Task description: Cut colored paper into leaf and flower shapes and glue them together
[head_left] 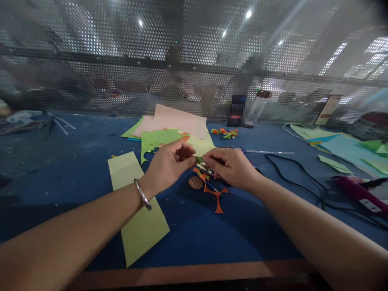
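Between the fingertips of my left hand and my right hand is a small green paper piece. Both hands pinch it, one at each end, above the middle of the table. Just below them lie a round brown wooden disc and orange paper scraps. Behind my left hand spreads a green paper sheet with shapes cut out of its edge. A pale yellow-green paper strip lies partly under my left forearm. My right hand hides part of a dark patterned object beneath it.
Pink paper lies at the back, beside small orange and green paper pieces. A clear jar stands against the perforated metal screen. To the right are a black cord, a purple tool and blue paper.
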`<state>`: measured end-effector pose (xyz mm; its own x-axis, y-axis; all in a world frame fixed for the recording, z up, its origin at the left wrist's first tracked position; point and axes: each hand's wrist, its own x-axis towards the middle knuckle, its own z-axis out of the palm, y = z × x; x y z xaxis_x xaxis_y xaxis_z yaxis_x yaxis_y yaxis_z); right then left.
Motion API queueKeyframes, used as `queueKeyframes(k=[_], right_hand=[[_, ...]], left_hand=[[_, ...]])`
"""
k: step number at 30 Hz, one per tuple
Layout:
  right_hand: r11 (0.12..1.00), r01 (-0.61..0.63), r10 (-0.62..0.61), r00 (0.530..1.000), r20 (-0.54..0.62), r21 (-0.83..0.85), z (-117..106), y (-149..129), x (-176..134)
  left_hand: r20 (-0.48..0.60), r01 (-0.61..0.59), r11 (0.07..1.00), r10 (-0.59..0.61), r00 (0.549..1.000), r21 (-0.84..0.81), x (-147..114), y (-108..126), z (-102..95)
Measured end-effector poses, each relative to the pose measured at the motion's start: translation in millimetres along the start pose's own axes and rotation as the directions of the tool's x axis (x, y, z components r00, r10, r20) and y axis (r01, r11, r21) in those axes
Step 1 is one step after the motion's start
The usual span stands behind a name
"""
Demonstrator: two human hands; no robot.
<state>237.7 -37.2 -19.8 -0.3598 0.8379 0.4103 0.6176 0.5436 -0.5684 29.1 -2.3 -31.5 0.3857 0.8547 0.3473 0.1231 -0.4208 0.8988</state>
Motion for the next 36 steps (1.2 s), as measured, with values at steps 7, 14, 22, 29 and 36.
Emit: queueKeyframes(k=[7,14,22,29,36], right_hand=[[0.999,0.030,-0.031,0.999,-0.024,-0.031,3,2,0],[0.987,0.088,-0.106,0.986,-0.129,-0.133,5,1,-1],[0.944,0.150,-0.223,0.947,-0.231,-0.295,9,0,-4],[0.893,0.180,-0.300,0.921,-0.247,-0.413,11,-1,-6],[0.872,0.178,-0.300,0.931,-0.208,-0.457,12,-5,-7]], left_hand=[[0.007,-0.010,1.000,0.010,1.000,0.008,1,-2,0.3],[-0.045,0.066,0.998,-0.066,0.997,-0.013,0,-3,2.4],[0.027,0.297,0.856,-0.316,0.948,-0.423,-4,16,15.4],[0.015,0.279,0.801,-0.320,0.947,-0.530,-6,20,17.4],[-0.013,0.255,0.783,-0.318,0.948,-0.566,-5,18,18.3]])
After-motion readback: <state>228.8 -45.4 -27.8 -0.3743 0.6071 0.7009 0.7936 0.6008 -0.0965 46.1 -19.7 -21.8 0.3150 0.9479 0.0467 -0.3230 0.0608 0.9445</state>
